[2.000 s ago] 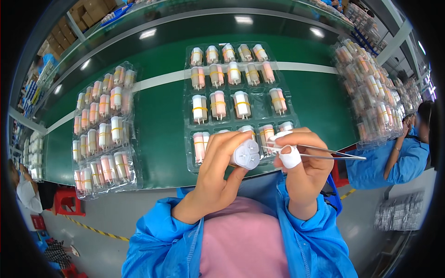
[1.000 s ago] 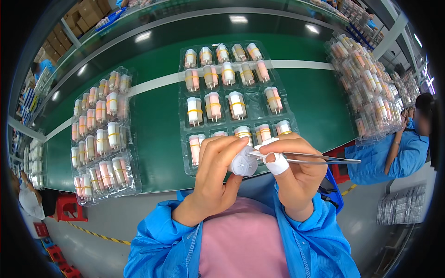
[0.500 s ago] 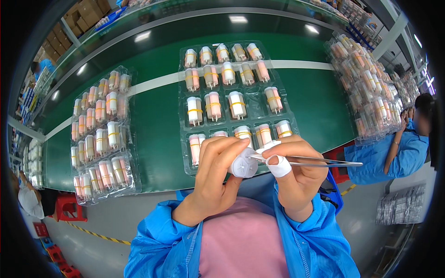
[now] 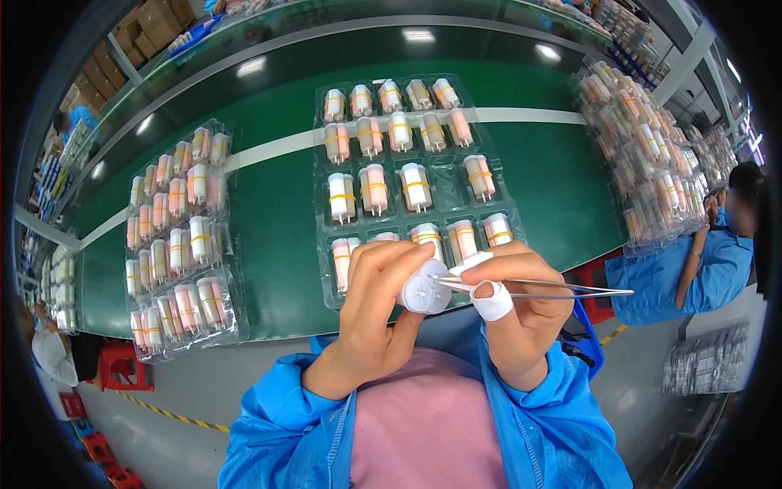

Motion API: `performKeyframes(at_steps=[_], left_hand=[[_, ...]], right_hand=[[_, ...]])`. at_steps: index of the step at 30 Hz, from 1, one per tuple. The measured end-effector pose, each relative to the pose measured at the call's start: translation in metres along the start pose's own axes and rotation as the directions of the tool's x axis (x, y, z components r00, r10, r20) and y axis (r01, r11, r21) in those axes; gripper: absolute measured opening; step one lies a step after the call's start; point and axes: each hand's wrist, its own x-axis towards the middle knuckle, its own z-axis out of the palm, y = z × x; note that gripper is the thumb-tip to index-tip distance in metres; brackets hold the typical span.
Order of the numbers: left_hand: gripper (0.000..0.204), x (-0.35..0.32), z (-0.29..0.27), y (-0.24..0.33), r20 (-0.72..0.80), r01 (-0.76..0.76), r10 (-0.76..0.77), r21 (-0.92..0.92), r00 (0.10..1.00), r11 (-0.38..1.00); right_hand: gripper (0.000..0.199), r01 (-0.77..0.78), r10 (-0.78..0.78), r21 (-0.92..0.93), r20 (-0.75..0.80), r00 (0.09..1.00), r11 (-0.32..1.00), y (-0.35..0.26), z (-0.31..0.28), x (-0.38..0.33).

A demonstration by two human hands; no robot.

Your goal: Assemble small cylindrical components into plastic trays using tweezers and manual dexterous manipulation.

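My left hand (image 4: 375,297) is closed round a cylinder with a round, whitish end face (image 4: 424,287) that has small raised parts on it. That face is turned towards my right hand (image 4: 525,297), whose fingers are closed on metal tweezers (image 4: 562,288). The tweezer tips touch or nearly touch the face. A white wrap (image 4: 492,303) covers one right-hand digit. By the right fingertips is a small white piece (image 4: 471,262); whether it is held or worn cannot be seen. Beyond both hands lies a clear plastic tray (image 4: 446,181) of yellow-banded white, pink and grey cylinder bundles (image 4: 416,186).
Another filled tray (image 4: 232,277) lies on the green table (image 4: 277,236) at the left. Stacked filled trays (image 4: 643,155) stand at the right, where a co-worker in blue (image 4: 684,269) sits. A blue bin (image 4: 588,330) and red stool (image 4: 122,365) are below table level.
The whitish end face in my left hand has tilted a little more into view. The tweezer tips have shifted slightly over it. Both hands stay in about the same place.
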Motion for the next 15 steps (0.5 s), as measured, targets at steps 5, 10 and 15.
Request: performKeyframes(at_steps=[5,10,15], left_hand=[[0.059,-0.0001,-0.0003,0.0002,0.016,-0.009,0.010,-0.007,1.000,1.000],[0.059,-0.0016,-0.0007,-0.0001,0.018,0.026,-0.025,-0.046,1.000,0.999],[0.060,-0.0020,0.0001,0.0002,0.019,0.025,-0.024,-0.047,1.000,0.999]], right_hand=[[0.014,0.039,-0.039,0.008,0.007,0.999,0.999,0.0024,-0.0022,-0.0008],[0.014,0.024,-0.024,0.046,-0.001,1.000,0.999,0.0020,-0.0036,-0.0035],[0.013,0.049,-0.049,0.001,0.006,0.999,0.999,0.0012,-0.0023,-0.0023]])
